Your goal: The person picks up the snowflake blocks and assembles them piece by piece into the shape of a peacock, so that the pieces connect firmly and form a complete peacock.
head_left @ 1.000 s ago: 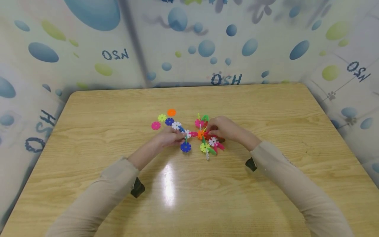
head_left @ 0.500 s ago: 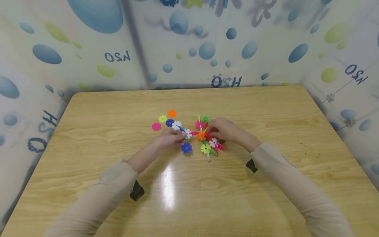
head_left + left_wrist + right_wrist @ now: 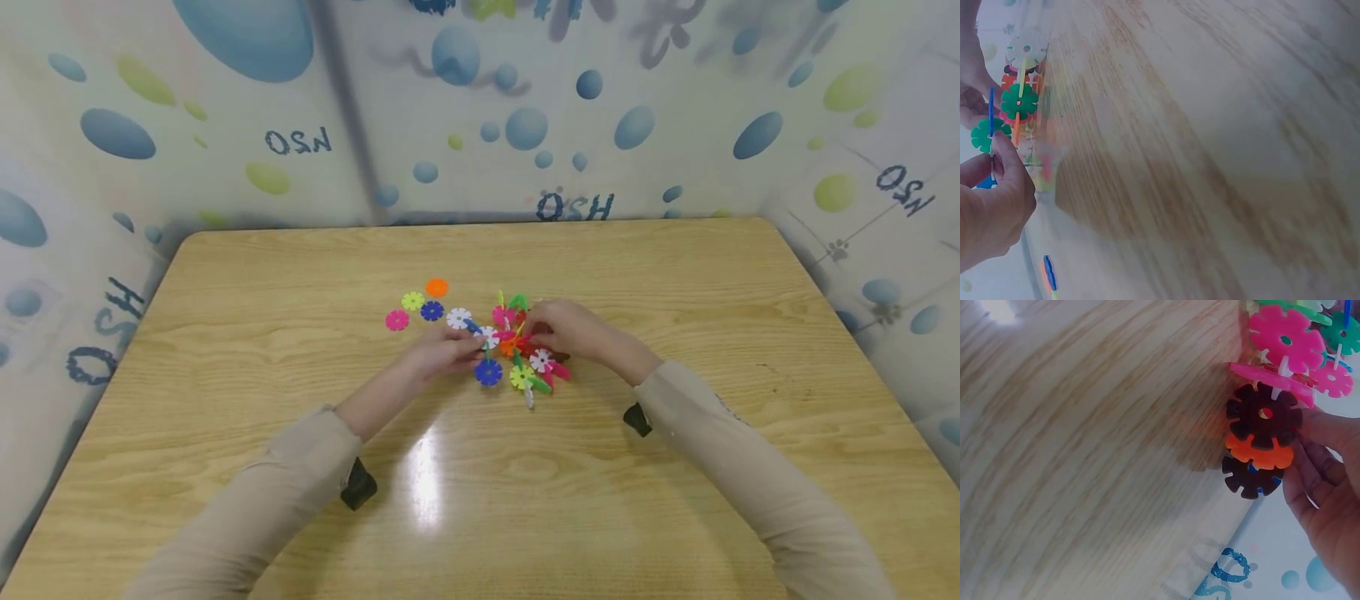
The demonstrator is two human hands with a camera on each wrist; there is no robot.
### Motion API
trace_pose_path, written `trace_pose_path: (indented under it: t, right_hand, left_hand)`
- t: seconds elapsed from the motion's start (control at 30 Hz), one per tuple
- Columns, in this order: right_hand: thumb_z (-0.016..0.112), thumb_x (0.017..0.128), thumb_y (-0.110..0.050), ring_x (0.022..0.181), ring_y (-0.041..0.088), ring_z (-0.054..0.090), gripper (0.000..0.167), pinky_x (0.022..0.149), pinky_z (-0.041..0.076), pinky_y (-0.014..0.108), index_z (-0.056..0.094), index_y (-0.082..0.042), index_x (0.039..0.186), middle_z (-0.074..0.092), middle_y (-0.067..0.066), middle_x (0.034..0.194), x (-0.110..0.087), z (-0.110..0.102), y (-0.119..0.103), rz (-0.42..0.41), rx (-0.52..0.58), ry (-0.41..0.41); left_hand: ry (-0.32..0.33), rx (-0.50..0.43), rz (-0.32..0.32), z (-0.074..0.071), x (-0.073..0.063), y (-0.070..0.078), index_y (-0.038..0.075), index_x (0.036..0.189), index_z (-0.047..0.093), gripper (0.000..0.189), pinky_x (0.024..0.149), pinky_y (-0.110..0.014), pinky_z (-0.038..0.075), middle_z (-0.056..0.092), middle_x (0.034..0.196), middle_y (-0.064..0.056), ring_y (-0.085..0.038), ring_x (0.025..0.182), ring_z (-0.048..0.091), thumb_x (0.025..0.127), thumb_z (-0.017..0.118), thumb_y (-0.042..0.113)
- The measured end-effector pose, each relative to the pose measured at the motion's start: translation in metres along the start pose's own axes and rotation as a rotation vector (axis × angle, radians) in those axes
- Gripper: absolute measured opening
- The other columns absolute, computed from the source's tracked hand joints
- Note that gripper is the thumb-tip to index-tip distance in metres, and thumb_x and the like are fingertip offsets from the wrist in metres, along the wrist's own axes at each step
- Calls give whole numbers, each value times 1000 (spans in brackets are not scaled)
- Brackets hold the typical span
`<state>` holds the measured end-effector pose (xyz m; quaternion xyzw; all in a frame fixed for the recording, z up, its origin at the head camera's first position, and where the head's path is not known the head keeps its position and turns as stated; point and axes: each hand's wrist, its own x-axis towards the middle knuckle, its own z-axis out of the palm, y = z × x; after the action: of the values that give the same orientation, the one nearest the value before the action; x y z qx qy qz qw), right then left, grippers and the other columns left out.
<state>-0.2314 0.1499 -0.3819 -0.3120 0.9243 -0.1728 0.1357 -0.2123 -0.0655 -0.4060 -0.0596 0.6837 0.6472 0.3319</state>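
Observation:
In the head view my left hand (image 3: 444, 352) pinches a white notched plastic disc (image 3: 487, 337) between thumb and fingers. Joined to it are a blue disc (image 3: 489, 372), another white disc (image 3: 459, 318) and a pink one. My right hand (image 3: 564, 325) grips the far side of a larger cluster of interlocking flower discs, which includes an orange disc (image 3: 512, 347) and a yellow disc (image 3: 522, 377). The left piece's pink disc meets the cluster near the orange disc; whether they interlock is unclear. In the right wrist view, brown (image 3: 1265, 414) and pink discs (image 3: 1286, 339) of the cluster show beside my fingers.
Loose discs lie beyond my left hand: orange (image 3: 437, 287), yellow (image 3: 412, 301), blue (image 3: 432, 311) and pink (image 3: 397, 320). The wooden table (image 3: 480, 500) backs onto a patterned wall covering (image 3: 480, 108), which also rises at both sides.
My left hand has moved a little to the right with its joined discs, bringing the pink disc up against the larger cluster. The right hand has stayed almost still, holding the cluster.

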Motion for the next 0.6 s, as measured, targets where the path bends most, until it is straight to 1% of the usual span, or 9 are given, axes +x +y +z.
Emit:
trace_pose_path:
  t: [0.17,0.37,0.6]
  right_hand:
    - [62,86,-10,83,16,59,10,77,51,31,67,-7,94,66,8,96,0,0,4,8,46,-7]
    - [63,86,-13,81,14,60,13,74,51,28,68,-7,96,66,7,95,0,-1,6,6,85,-3]
    - [63,86,-17,79,13,61,13,73,52,29,68,-8,94,68,5,92,0,-1,5,-33,110,41]
  left_hand:
    - [14,-5,-6,4,0,4,-9,112,53,28,77,-17,52,60,82,0,-6,73,59,92,52,9]
    - [15,-17,-19,7,2,5,-10,113,52,28,76,-16,52,60,79,1,-5,72,59,92,52,9]
    - [0,-16,-10,9,2,6,-10,113,52,29,76,-17,52,60,81,0,-6,72,60,92,52,10]
